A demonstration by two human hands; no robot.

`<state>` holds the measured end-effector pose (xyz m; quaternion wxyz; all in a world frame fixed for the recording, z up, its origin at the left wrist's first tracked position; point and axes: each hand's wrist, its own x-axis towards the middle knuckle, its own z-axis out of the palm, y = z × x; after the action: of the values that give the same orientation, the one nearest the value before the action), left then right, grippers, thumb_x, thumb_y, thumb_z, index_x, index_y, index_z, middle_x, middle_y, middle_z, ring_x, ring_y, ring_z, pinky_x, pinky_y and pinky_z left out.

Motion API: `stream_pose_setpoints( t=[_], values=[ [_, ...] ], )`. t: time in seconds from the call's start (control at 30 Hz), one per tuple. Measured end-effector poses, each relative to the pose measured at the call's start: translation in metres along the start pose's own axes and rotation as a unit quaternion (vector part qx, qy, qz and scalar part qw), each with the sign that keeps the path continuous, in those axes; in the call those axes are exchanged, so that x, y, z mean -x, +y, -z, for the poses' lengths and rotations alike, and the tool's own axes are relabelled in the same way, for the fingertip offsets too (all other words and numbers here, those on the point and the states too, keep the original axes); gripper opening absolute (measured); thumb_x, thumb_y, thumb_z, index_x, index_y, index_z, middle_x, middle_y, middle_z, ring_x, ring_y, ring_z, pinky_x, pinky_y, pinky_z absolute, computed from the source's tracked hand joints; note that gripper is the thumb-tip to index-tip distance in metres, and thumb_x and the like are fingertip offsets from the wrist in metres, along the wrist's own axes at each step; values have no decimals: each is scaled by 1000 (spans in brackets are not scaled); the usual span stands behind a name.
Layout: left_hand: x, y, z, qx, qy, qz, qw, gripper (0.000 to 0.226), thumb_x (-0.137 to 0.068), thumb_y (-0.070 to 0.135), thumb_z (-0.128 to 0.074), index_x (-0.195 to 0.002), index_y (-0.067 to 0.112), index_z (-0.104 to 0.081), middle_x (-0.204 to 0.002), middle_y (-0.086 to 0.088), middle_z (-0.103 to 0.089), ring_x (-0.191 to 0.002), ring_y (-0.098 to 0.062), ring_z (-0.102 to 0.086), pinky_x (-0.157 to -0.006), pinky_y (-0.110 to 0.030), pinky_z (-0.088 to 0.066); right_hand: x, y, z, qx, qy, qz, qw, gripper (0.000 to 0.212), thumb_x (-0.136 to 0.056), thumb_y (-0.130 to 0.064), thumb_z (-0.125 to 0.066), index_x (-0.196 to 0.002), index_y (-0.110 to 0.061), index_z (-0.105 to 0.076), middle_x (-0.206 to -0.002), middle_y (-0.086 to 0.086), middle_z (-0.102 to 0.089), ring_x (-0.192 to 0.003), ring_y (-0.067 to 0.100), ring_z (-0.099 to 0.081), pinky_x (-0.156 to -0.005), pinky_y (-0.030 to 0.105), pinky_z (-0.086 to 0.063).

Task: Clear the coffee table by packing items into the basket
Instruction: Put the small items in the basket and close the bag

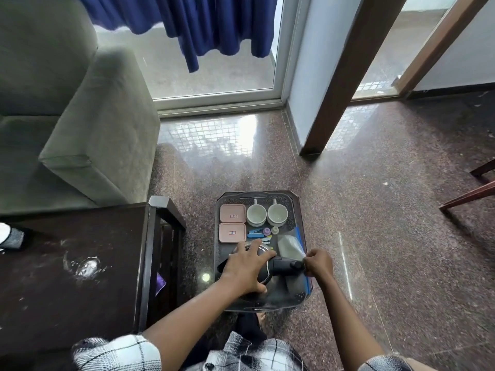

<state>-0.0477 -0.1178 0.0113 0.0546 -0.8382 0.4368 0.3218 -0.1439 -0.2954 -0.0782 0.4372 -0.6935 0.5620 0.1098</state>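
Head cam is looking down at a grey basket [300,207] sitting on the speckled floor just beside the dark coffee table [67,277]. Inside it two pink lidded boxes [232,213] are lining the left side, two white cups [256,214] are sitting at the far end, and a blue stapler [255,233] plus a couple of small bottles are lying in the middle. Left hand [247,269] is spreading wide, palm down, over the lid of a black kettle [281,266] at the near end of the basket. Right hand [318,262] is curling closed, pinching the edge of a clear zip bag [290,246] by the kettle handle. Grey sofa [80,129] is sitting off to the left.
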Motion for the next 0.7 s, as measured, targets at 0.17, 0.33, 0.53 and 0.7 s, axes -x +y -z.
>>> stream_pose_setpoints(
  t=[0.17,0.33,0.53,0.7],
  values=[
    [-1,-1,2,0,-1,-4,1000,86,-69,49,-72,-139,40,-25,-151,-2,-18,-130,-36,-29,-94,-49,-44,-3,7,-4,-21,-2,-13,1000,27,-66,11,-57,-48,-9,-54,-52,11,-58,-56,34,-66,-57,49,-58],
    [0,-3,3,12,4,-6,1000,84,-68,50,-72,-138,41,-27,-151,0,-20,-129,-35,-30,-94,-48,-44,4,15,-6,-89,14,-20,996,26,-72,11,-62,-57,-5,-49,-63,12,-55,-54,26,-59,-51,45,-58],
    [2,-6,3,21,15,-12,1000,82,-68,50,-71,-138,42,-28,-150,2,-21,-130,-33,-29,-96,-48,-44,20,9,-15,-57,81,-7,995,19,-75,-1,-62,-60,-12,-58,-65,6,-58,-67,27,-56,-60,33,-44],
    [1,-6,3,22,17,-13,1000,82,-68,50,-71,-138,41,-29,-149,2,-22,-129,-32,-30,-95,-48,-44,16,6,-18,-127,104,-24,986,9,-74,-1,-65,-66,-5,-65,-65,10,-59,-68,25,-54,-64,31,-41]
  ],
)
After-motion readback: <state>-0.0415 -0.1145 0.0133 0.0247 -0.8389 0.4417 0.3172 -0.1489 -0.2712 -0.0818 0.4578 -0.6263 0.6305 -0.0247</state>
